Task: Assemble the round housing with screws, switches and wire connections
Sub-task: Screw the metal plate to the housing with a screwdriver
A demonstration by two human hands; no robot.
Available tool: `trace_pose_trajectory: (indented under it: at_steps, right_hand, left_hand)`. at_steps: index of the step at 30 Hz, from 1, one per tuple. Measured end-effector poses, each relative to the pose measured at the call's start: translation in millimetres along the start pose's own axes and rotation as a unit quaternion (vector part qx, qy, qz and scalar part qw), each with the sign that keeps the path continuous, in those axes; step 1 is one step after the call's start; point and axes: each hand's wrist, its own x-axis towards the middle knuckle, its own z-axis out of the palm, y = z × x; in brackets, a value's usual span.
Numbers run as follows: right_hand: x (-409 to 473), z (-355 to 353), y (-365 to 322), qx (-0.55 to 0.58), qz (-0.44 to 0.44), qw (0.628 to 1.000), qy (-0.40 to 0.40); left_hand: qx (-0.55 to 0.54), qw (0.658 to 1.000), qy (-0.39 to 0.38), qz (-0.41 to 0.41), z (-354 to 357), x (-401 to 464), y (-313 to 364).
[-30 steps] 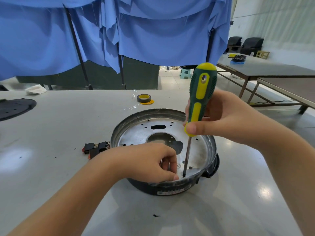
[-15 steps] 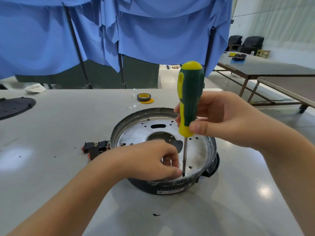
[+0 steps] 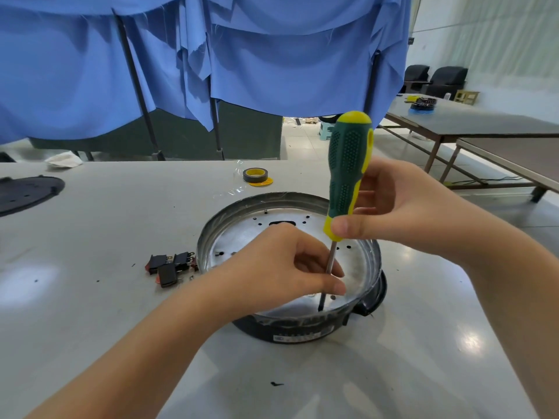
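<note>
The round housing [image 3: 239, 213], a shiny metal pan in a black base, sits on the white table in front of me. My right hand [image 3: 402, 216] grips the green and yellow screwdriver [image 3: 348, 170] by the lower handle and holds it nearly upright. Its tip touches the pan floor near the front rim. My left hand [image 3: 281, 267] is inside the pan, with thumb and fingers pinching the metal shaft just above the tip. Any screw under the tip is hidden. Three black rocker switches [image 3: 171, 266] lie on the table just left of the housing.
A roll of tape [image 3: 255, 176] lies behind the housing. A black round cover [image 3: 27, 193] rests at the far left. Blue cloth [image 3: 272, 55] hangs on a frame behind the table. Other tables [image 3: 484, 128] stand to the right.
The screwdriver handle has turned in my right hand and leans a little to the right again. My left hand has risen slightly and now pinches the shaft above the tip.
</note>
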Motion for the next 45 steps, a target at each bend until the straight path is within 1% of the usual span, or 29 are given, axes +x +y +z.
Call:
trace_pose_trajectory:
  at_steps: [5, 7, 10, 15, 17, 19, 22, 25, 30, 33, 37, 38, 40, 45]
  right_hand:
    - [1, -2, 6, 0.117, 0.003, 0.991, -0.059]
    - [1, -2, 7, 0.14, -0.005, 0.988, -0.068]
    - [0, -1, 3, 0.113, -0.017, 0.993, -0.036]
    - [3, 6, 0, 0.029, -0.027, 0.997, 0.07]
    - [5, 6, 0, -0.001, -0.026, 0.996, 0.081]
    - [4, 2, 2, 0.017, -0.016, 0.999, 0.048]
    - [3, -3, 7, 0.099, 0.003, 0.995, -0.033]
    - [2, -4, 10, 0.133, -0.003, 0.99, -0.047]
    - [4, 2, 8, 0.091, -0.018, 0.996, 0.015]
    - [5, 4, 6, 0.055, 0.002, 0.997, 0.058]
    - [9, 16, 9, -0.047, 0.016, 0.987, 0.155]
    - [10, 18, 10, -0.049, 0.012, 0.986, 0.161]
    - [11, 17, 11, -0.029, 0.014, 0.989, 0.144]
    - [10, 5, 8, 0.033, 0.061, 0.99, 0.12]
  left_hand:
    - [-0.094, 0.995, 0.007, -0.013, 7, 0, -4]
    - [-0.118, 0.993, 0.005, -0.018, 9, -1, -4]
    - [-0.139, 0.99, -0.011, -0.019, 9, -4, -4]
    - [-0.133, 0.991, -0.022, -0.013, 12, -4, -3]
    - [-0.13, 0.991, -0.03, -0.014, 12, -4, -3]
    - [-0.133, 0.99, -0.034, -0.02, 12, -4, -3]
    - [-0.137, 0.989, -0.039, -0.034, 10, -3, -3]
    - [-0.138, 0.989, -0.045, -0.034, 9, -3, -3]
    - [-0.135, 0.989, -0.051, -0.025, 8, -5, -5]
    - [-0.141, 0.988, -0.055, -0.023, 8, -5, -5]
    - [-0.137, 0.989, -0.056, -0.025, 9, -2, -6]
    - [-0.136, 0.989, -0.055, -0.028, 8, -2, -6]
    - [-0.135, 0.989, -0.057, -0.024, 6, -2, -7]
    - [-0.119, 0.991, -0.06, -0.018, 7, -2, -7]
